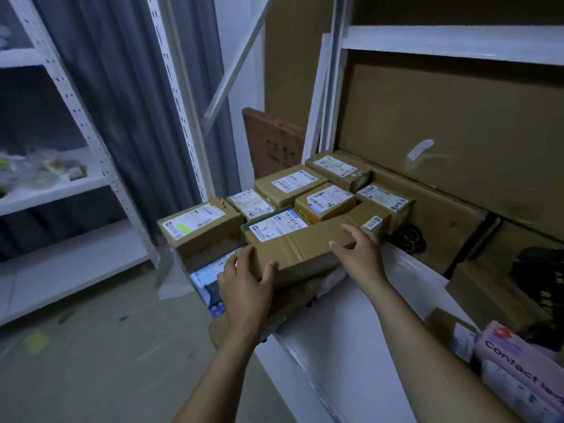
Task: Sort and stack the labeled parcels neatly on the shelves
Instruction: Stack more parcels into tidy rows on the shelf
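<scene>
Head view: left hand (245,283) and right hand (361,253) hold the long parcel (305,247), grips curled round it.

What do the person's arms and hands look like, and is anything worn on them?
The left hand and the right hand are bare: no gloves, and no ring, watch or bracelet shows. Above both wrists no sleeve is in view.
</scene>
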